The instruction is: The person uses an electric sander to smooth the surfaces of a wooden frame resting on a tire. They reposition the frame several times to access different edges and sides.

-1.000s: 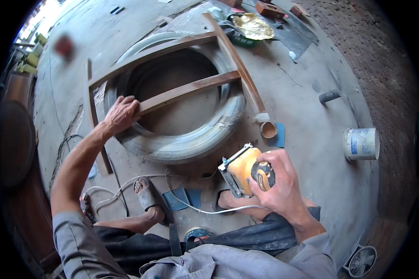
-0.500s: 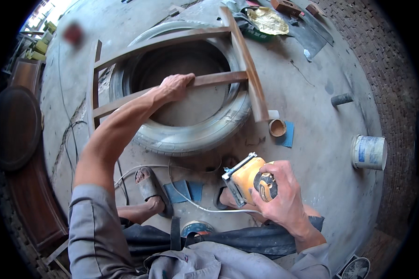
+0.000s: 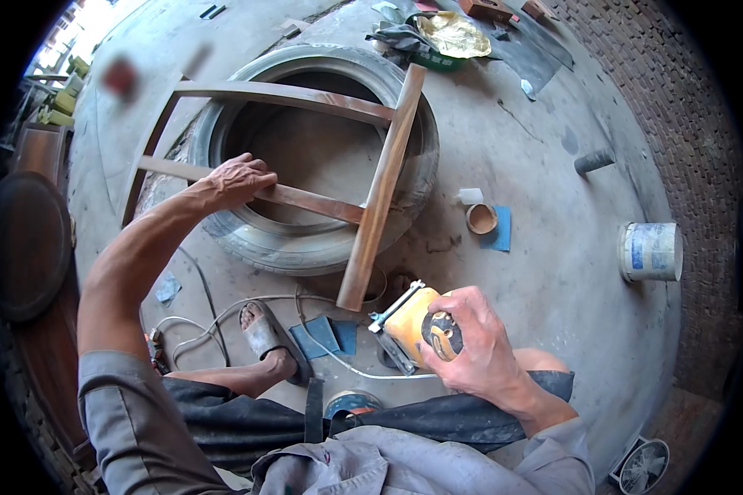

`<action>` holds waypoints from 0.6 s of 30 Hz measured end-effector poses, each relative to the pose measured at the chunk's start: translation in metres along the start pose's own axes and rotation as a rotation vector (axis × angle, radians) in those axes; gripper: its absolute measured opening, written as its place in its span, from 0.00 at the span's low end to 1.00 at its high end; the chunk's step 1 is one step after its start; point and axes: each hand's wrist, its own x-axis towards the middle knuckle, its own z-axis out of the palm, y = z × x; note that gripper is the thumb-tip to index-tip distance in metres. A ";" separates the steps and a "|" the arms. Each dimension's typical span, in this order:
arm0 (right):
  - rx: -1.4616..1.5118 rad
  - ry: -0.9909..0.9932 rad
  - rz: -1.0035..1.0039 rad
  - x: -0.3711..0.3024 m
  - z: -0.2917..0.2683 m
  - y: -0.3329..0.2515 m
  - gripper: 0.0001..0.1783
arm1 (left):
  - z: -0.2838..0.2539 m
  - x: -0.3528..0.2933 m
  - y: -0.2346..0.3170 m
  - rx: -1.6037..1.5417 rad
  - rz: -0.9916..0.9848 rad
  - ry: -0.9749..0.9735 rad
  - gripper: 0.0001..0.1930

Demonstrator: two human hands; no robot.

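Observation:
My left hand [image 3: 238, 181] is closed around the near crossbar of a brown wooden frame [image 3: 384, 181], which has two long side pieces joined by two crossbars. The frame rests tilted over a large dusty tyre [image 3: 305, 257] lying flat on the floor. In my right hand [image 3: 479, 342] is a yellow electric sander [image 3: 409, 326], gripped by its black-topped body and held above my right leg. Its flat clamp side faces left, apart from the wood. A pale cord [image 3: 363, 373] runs from it to the left across the floor.
Blue sandpaper sheets [image 3: 314, 337] lie beside my left foot. Right of the tyre are a small round cup [image 3: 481, 219] and a white bucket [image 3: 650, 252] on its side. A fan [image 3: 642, 467] stands at the lower right; dark wooden furniture [image 3: 31, 239] lines the left.
My left hand has swung the wooden frame leftward and turned it, so its right side piece now slants toward me. The sander has shifted slightly left and down.

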 end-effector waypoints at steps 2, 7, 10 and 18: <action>-0.010 -0.014 -0.017 0.001 0.002 -0.001 0.29 | 0.008 -0.016 -0.018 0.123 -0.058 0.042 0.18; -0.082 0.016 0.014 0.003 -0.005 0.000 0.28 | -0.017 0.044 0.046 -0.139 -0.274 0.517 0.26; -0.132 0.041 -0.009 0.009 -0.010 -0.004 0.28 | -0.072 0.128 0.134 -0.594 -0.640 0.178 0.36; -0.115 0.138 0.023 -0.006 -0.005 0.006 0.29 | 0.005 0.159 0.179 -0.652 -0.673 0.614 0.22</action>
